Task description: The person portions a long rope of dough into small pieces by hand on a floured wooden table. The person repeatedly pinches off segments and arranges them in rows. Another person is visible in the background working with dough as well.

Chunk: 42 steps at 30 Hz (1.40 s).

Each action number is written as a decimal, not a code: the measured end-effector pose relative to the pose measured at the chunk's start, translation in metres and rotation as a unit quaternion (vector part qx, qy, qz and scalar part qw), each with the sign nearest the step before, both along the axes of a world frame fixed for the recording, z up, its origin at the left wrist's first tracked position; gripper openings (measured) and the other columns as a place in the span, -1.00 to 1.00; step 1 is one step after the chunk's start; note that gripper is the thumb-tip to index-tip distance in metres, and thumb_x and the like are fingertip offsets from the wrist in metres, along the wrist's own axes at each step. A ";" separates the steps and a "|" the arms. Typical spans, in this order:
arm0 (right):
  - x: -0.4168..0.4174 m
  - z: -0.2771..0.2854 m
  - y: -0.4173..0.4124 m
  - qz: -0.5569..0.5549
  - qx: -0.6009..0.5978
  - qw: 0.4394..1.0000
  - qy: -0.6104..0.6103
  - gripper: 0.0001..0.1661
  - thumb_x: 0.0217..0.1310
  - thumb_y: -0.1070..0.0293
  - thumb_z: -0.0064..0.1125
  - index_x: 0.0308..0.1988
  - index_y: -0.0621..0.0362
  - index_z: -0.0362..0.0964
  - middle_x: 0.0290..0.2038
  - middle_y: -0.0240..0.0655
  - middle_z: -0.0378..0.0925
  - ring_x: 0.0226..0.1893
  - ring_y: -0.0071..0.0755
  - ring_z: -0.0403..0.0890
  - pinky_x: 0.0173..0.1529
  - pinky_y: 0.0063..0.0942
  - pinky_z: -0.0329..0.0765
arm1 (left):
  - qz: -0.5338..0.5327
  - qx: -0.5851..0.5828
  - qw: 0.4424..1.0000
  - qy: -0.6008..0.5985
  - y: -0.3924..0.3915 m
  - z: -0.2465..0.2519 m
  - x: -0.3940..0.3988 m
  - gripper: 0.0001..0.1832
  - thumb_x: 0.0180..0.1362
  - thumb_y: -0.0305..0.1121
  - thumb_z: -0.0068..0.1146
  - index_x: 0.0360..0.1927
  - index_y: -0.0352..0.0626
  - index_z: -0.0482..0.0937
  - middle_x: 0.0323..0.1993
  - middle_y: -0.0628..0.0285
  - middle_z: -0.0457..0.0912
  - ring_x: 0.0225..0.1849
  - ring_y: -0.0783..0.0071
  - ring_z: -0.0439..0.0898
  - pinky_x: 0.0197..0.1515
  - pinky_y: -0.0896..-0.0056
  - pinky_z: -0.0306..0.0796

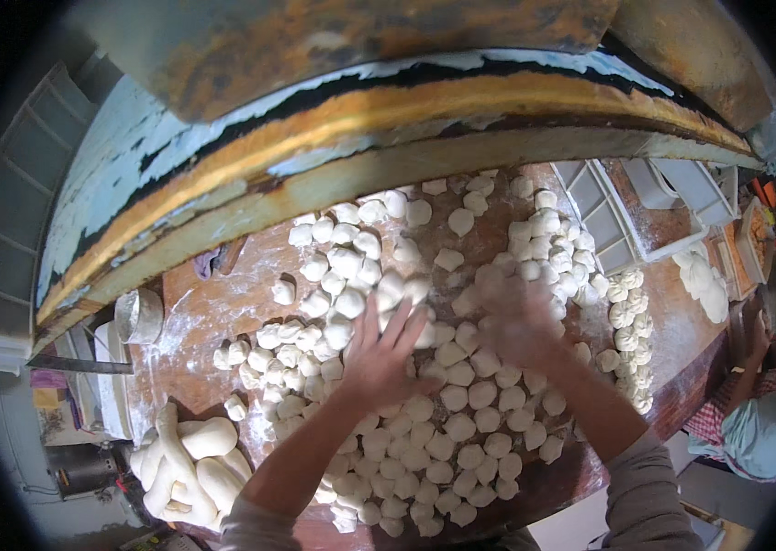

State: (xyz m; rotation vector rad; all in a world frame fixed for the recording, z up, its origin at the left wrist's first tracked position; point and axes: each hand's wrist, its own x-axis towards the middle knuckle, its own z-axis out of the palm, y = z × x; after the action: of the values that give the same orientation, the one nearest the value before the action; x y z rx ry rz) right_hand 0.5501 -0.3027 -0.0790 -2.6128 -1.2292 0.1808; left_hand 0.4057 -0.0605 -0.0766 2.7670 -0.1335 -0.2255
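Many small pieces of floured white dough [481,395] cover the middle and front of a wooden table [195,344]. My left hand [384,351] lies over the pieces with its fingers spread and palm down, grasping none that I can see. To its right my right hand [518,317] is blurred, above or on other pieces; its fingers cannot be made out. Beyond it rises a heap of dough balls [556,251]. Pleated buns [629,324] stand in a column to the right of the heap. Thick folded dough [188,468] rests at the front left.
A rusty, peeling shelf edge [374,158] crosses above the table's far side. White plastic trays [611,220] stand at the back right, near tubs of orange filling [752,241]. At the left are a metal tin [140,317] and a blade [85,365]. Another person [752,420] is at the far right.
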 end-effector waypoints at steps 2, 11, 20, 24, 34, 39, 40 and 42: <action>0.048 -0.008 -0.028 -0.148 -0.064 0.985 0.067 -0.29 0.28 -0.08 0.39 0.27 0.08 0.54 0.38 -0.05 0.43 0.35 -0.01 0.44 0.29 0.07 0.51 | -0.012 0.085 0.996 0.039 -0.002 0.010 0.047 -0.03 0.29 0.11 0.33 0.65 -0.02 0.18 0.70 0.03 0.08 0.75 -0.14 -0.27 0.70 -0.45 -0.37; -0.028 0.005 0.020 0.049 0.047 0.998 -0.007 -0.12 0.31 -0.39 0.21 0.33 0.04 0.52 0.40 -0.07 0.47 0.52 0.05 0.31 0.53 0.28 0.22 | 0.150 -0.056 0.985 -0.062 0.035 0.024 0.068 -0.11 0.36 -0.04 0.25 0.69 0.04 0.15 0.68 -0.09 0.10 0.71 -0.19 -0.02 0.72 -0.18 -0.17; 0.013 0.004 -0.001 -0.036 0.126 0.991 -0.029 -0.44 0.33 0.00 0.28 0.21 0.01 0.61 0.41 0.00 0.44 0.48 0.16 0.33 0.59 0.22 0.09 | 0.106 -0.190 0.974 -0.062 -0.040 0.051 0.047 -0.29 0.40 -0.18 0.25 0.52 -0.29 0.36 0.59 -0.18 0.29 0.66 -0.12 0.17 0.66 0.00 0.10; 0.067 0.032 -0.049 -0.225 0.085 0.959 0.151 -0.67 0.44 0.15 0.19 0.07 -0.01 0.66 0.09 -0.09 0.66 0.18 0.22 0.61 0.24 0.37 0.47 | 0.142 -0.158 0.971 -0.113 -0.007 0.046 0.001 -0.34 0.35 -0.24 0.23 0.46 -0.33 0.44 0.51 -0.20 0.37 0.62 -0.22 0.21 0.62 -0.09 0.13; 0.113 -0.017 -0.035 -0.084 0.173 0.977 -0.092 -0.49 0.30 0.17 0.29 0.19 0.11 0.58 0.27 -0.01 0.52 0.20 0.33 0.55 0.25 0.20 0.50 | 0.263 -0.127 0.950 -0.116 0.018 0.045 -0.103 -0.36 0.36 -0.27 0.21 0.46 -0.30 0.44 0.56 -0.16 0.34 0.65 -0.27 0.13 0.65 -0.13 0.03; 0.119 -0.022 0.050 -0.122 0.088 0.988 0.031 -0.22 0.40 -0.16 0.13 0.43 -0.04 0.30 0.51 0.04 0.12 0.46 0.46 0.14 0.46 0.40 0.14 | 0.316 -0.112 0.932 -0.137 0.054 0.047 -0.122 -0.38 0.39 -0.23 0.21 0.45 -0.33 0.45 0.53 -0.23 0.36 0.63 -0.24 0.18 0.64 -0.12 0.07; 0.087 -0.022 0.065 -0.081 0.095 0.991 0.047 -0.17 0.42 -0.23 0.10 0.48 -0.07 0.24 0.56 0.05 0.03 0.52 0.49 0.06 0.50 0.44 0.07 | 0.335 -0.094 0.928 -0.133 0.061 0.048 -0.123 -0.38 0.40 -0.23 0.21 0.45 -0.33 0.45 0.53 -0.23 0.36 0.63 -0.24 0.19 0.63 -0.11 0.08; 0.036 -0.014 0.074 -0.012 0.073 0.994 0.075 -0.06 0.46 -0.36 0.04 0.58 -0.12 0.13 0.66 0.07 -0.13 0.62 0.54 -0.10 0.58 0.52 -0.07 | 0.353 -0.041 0.926 -0.125 0.078 0.044 -0.127 -0.37 0.39 -0.23 0.21 0.46 -0.30 0.43 0.53 -0.21 0.35 0.62 -0.26 0.19 0.63 -0.12 0.08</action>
State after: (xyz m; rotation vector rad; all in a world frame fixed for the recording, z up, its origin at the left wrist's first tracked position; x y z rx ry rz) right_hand 0.5857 -0.2290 -0.0930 -2.4386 -1.1162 0.2666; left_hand 0.2787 0.0171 -0.0322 2.5490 0.7589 0.3132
